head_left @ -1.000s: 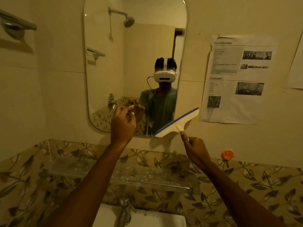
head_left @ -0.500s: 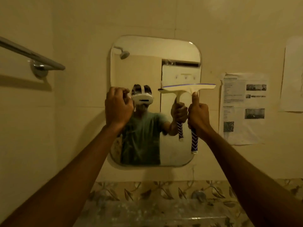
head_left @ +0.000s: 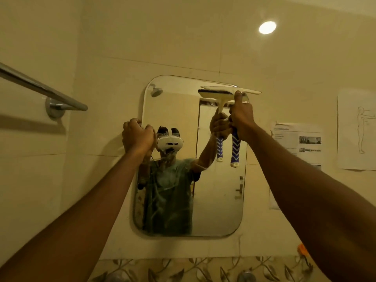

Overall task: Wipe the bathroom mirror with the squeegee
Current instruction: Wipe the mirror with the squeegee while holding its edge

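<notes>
White squeegee [head_left: 235,147] blade now sits at the mirror's [head_left: 219,200] top right corner, raised from mid-glass; our right hand [head_left: 242,117] wraps its handle, our left hand [head_left: 137,137] is fisted beside the glass, contents unclear. Downstroke looks ready.

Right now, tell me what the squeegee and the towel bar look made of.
Squeegee: cream head looks like matte moulded plastic; the blue-and-white chevron grip is perhaps rubber, unclear. Towel bar: polished metal, probably chrome or steel, judging by its bright glints.
</notes>
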`<action>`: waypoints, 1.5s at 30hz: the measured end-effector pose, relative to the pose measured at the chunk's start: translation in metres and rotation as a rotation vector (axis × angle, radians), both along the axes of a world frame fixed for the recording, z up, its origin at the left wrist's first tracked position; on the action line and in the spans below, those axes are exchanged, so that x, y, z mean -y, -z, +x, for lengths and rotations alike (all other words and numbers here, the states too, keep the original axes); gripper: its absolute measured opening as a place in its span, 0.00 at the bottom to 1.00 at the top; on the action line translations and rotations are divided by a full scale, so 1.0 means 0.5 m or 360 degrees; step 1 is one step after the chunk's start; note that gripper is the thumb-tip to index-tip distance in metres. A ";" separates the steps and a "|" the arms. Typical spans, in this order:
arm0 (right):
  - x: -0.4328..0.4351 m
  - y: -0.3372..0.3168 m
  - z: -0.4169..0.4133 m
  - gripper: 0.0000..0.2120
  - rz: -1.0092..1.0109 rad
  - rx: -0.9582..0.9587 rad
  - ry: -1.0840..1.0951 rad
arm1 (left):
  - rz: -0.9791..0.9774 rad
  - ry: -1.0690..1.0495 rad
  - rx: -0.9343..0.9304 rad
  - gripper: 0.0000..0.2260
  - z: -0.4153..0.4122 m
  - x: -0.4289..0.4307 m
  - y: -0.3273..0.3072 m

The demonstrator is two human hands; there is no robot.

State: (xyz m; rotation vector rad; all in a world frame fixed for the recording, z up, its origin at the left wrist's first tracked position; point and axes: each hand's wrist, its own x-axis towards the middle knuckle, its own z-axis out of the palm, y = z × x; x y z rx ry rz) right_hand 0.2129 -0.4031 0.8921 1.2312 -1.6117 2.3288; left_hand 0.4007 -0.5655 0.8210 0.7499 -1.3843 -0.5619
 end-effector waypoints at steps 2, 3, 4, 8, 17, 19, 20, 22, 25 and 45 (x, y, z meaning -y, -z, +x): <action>0.012 -0.004 0.002 0.26 0.0030 -0.0007 0.0006 | 0.0028 0.0060 -0.0045 0.17 0.001 0.006 -0.002; 0.019 -0.007 0.003 0.28 0.0050 -0.0015 0.0026 | 0.0036 0.0096 -0.0082 0.16 0.003 0.010 -0.003; 0.026 -0.012 0.003 0.29 0.0062 -0.0022 0.0038 | 0.0053 0.0138 -0.0130 0.15 0.005 0.013 -0.003; 0.047 -0.023 0.005 0.30 0.0108 -0.0016 0.0030 | 0.0164 0.0415 -0.0380 0.08 0.016 0.017 -0.001; 0.041 0.055 0.020 0.27 0.0142 -0.0017 0.0009 | 0.0185 0.0639 -0.0492 0.09 0.020 0.046 0.004; 0.039 0.101 0.020 0.29 0.0142 0.0019 -0.0079 | 0.0175 0.0628 -0.0500 0.10 0.018 0.049 0.005; 0.039 0.126 0.020 0.30 0.0139 0.0048 -0.0118 | 0.0181 0.0636 -0.0505 0.11 0.018 0.051 0.006; 0.048 0.165 0.015 0.33 0.0133 0.0120 -0.0151 | 0.0191 0.0660 -0.0508 0.11 0.020 0.054 0.008; 0.064 0.197 0.013 0.34 0.0142 0.0187 -0.0107 | 0.0146 0.0627 -0.0438 0.09 0.025 0.059 0.016; -0.009 0.135 0.046 0.26 -0.0023 0.0262 -0.0025 | 0.0155 0.0567 -0.0450 0.02 0.020 0.065 0.035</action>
